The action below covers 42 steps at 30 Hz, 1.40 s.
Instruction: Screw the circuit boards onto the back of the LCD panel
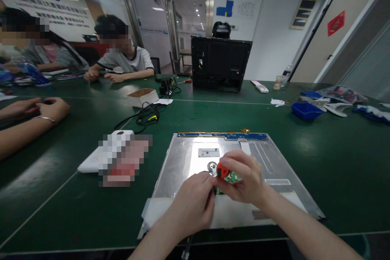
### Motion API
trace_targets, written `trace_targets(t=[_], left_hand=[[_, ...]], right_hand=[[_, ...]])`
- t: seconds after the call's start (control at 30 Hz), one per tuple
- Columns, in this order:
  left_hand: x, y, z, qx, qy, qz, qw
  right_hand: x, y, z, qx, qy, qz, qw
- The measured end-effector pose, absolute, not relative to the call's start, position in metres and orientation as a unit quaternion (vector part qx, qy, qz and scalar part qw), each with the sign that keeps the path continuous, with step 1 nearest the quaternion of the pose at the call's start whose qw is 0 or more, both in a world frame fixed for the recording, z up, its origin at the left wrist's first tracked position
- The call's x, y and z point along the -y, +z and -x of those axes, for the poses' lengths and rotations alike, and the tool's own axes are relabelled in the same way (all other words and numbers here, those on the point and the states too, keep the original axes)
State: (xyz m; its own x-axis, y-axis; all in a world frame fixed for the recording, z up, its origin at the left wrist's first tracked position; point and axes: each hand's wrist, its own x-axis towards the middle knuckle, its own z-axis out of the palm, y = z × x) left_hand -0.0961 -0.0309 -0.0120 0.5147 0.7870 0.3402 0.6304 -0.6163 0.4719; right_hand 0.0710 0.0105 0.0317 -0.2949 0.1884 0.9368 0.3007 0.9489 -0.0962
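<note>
A flat silvery display panel (179, 162) lies back side up before me, with a narrow blue circuit strip (210, 135) along its far edge. Over its middle is a small green circuit board (218, 191) with a round metal disc (211, 166) beside it. My left hand (195, 201) is closed at the board's left side, its fingertips gripping the edge. In my right hand (243, 176) is a screwdriver with an orange-and-black handle (223, 170), held over the board. The screwdriver's tip is hidden by my fingers.
A white device (106, 152) and a blurred pink item (128, 162) lie left. Behind them are black cables (146, 115) and an open box (143, 97). A black monitor housing (221, 65) stands at the back; a blue tray (306, 110) is right. Other people sit left and behind.
</note>
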Motion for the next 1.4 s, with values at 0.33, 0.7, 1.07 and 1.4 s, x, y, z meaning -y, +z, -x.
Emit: trace_targets(t=[0.33,0.7,1.07,1.4], left_hand=[[0.031,-0.013,0.096,-0.427,0.241,-0.857,0.157],[0.031,-0.014,0.095,-0.428,0.249,-0.857,0.143],[0.031,-0.014,0.096,-0.427,0.251,-0.857,0.144],[0.032,-0.011,0.097,-0.431,0.233,-0.859,0.149]], right_hand=[[-0.009,0.035,-0.072,0.808,0.004,0.124,0.576],[-0.008,0.036,-0.073,0.785,-0.084,0.156,0.594],[-0.012,0.032,-0.071,0.782,0.006,0.114,0.613],[-0.013,0.028,-0.073,0.8,0.004,0.108,0.591]])
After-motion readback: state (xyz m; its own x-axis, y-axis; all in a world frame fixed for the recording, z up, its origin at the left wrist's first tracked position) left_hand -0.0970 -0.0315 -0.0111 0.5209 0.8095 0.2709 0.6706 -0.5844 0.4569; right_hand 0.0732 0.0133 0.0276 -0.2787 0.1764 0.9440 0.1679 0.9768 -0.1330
